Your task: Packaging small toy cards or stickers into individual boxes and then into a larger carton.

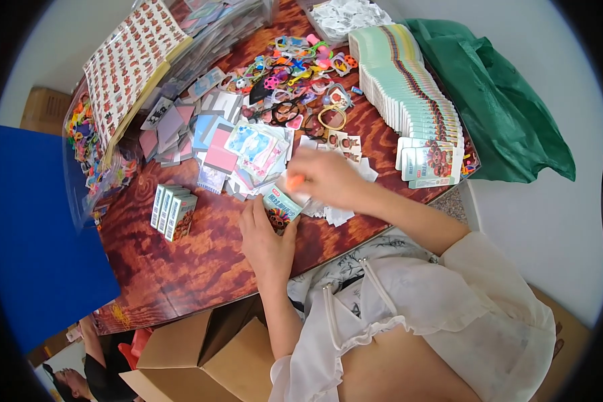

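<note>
Head view: small box (281, 210) gripped in left hand (266, 236) fingers

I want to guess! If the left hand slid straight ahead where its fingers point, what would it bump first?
Probably the small box the left hand already grips; beyond it, the pile of cards.

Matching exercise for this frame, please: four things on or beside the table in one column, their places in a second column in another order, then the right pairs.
Things:
1. green bag
2. three small boxes
3. cardboard carton
4. small colourful box

Places:
A. standing together left of the left hand
B. below the table's near edge
C. at the table's right end
D. held in the left hand, the right hand at its top

Pairs: 1-C, 2-A, 3-B, 4-D
</note>
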Demonstrator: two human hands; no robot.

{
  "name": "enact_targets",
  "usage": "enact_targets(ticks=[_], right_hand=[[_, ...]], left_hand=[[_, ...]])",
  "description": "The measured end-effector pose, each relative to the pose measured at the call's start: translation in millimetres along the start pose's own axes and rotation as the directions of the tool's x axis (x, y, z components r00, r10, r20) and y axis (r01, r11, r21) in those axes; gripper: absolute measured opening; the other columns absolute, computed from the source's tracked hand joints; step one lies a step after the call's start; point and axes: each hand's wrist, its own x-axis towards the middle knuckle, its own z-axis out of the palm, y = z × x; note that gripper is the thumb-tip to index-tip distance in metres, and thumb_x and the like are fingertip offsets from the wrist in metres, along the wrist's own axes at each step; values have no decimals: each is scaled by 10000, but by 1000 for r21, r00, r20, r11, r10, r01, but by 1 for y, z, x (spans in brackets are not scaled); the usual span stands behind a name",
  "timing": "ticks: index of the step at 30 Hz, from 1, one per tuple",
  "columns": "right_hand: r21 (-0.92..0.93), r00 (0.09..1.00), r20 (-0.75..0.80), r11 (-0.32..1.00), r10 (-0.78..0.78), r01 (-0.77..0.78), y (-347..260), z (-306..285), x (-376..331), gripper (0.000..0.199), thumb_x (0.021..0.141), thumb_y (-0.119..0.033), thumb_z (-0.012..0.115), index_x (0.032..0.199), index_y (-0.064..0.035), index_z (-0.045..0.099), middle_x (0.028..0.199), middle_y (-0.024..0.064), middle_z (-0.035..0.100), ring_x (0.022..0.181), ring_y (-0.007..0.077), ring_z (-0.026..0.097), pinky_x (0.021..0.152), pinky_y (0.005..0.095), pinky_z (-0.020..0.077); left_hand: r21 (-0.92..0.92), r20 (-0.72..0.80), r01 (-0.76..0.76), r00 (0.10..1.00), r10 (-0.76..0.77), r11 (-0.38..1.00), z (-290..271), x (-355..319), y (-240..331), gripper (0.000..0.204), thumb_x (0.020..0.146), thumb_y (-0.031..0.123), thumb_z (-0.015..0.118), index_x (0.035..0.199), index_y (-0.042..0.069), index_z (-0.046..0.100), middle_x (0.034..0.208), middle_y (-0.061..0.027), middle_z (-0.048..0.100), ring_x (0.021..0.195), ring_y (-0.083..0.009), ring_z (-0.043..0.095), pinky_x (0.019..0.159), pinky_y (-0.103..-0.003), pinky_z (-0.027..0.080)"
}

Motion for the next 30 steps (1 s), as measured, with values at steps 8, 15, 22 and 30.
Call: enact_targets(ticks=[8, 15, 22, 30], right_hand=[[-9, 966, -235, 994, 108, -113, 31, -34, 12, 88, 843, -31, 644, 920, -35, 687, 882, 109, 671, 810, 249, 663, 716, 351, 511], [-438, 952, -292, 872, 91, -218, 74, -52, 31, 90, 832, -85, 640, 909, -56, 602, 956, 103, 543, 887, 329, 614, 710, 441, 491], [196, 954, -202, 963, 224, -184, 10, -71, 18, 74, 884, -49, 670, 898, -18, 604, 748, -12, 599, 646, 24, 529, 563, 208, 415], [417, 981, 84, 888, 175, -194, -17, -22, 3, 80, 851, -28, 691, 895, -14, 625, 751, 0, 593, 685, 50, 553, 614, 229, 448]], left_hand=[[-35, -10, 25, 1000, -26, 999, -3, 0, -1, 693, 718, 188, 822, 1303, 0, 501, 1273, -193, 537, 1202, -366, 505, 999, -431, 431], [-99, -1, -14, 1000, 14, 995, -4, 4, -2, 706, 718, 171, 822, 1312, 1, 480, 1283, -193, 525, 1202, -376, 499, 981, -446, 442], [-262, 37, 51, 998, -43, 964, -10, 1, -2, 676, 704, 144, 828, 1280, -7, 508, 1268, -214, 534, 1182, -386, 522, 973, -442, 444], [-290, 24, 47, 999, -42, 956, -6, -1, 2, 657, 684, 149, 844, 1241, -6, 533, 1202, -200, 557, 1119, -390, 556, 921, -437, 470]])
